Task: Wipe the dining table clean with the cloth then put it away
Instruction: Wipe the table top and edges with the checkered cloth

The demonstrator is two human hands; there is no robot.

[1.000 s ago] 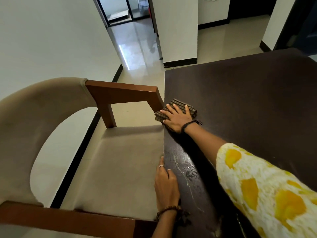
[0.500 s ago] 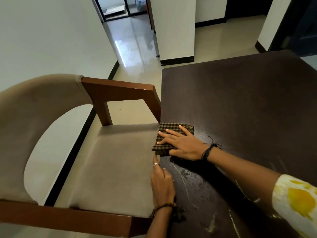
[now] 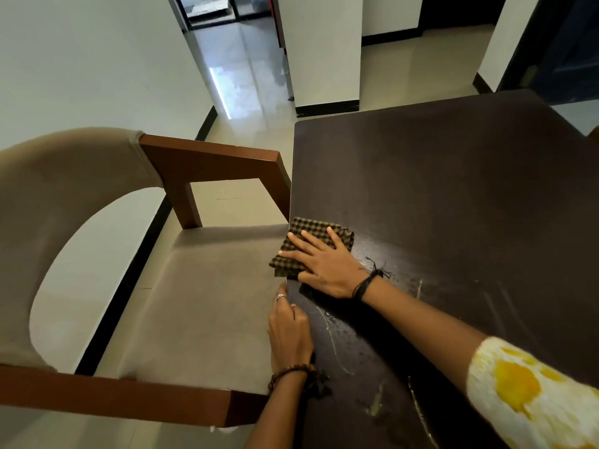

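A folded checked cloth point(image 3: 319, 233), brown and black, lies at the left edge of the dark brown dining table point(image 3: 453, 196), partly hanging over the edge. My right hand point(image 3: 324, 265) lies flat on the cloth with fingers spread, pressing it down. My left hand point(image 3: 288, 328) rests at the table's left edge just below the cloth, fingers curled against the rim. Wet streaks and pale smears point(image 3: 376, 405) mark the table near me.
A beige upholstered chair point(image 3: 207, 303) with brown wooden arms point(image 3: 214, 160) stands pushed against the table's left side. Beyond it are a white wall, a glossy tiled floor point(image 3: 252, 79) and a white pillar point(image 3: 324, 50).
My right hand dragged the cloth along the table's left edge toward me, from beside the chair arm to just above my left hand. The left hand stayed at the edge.
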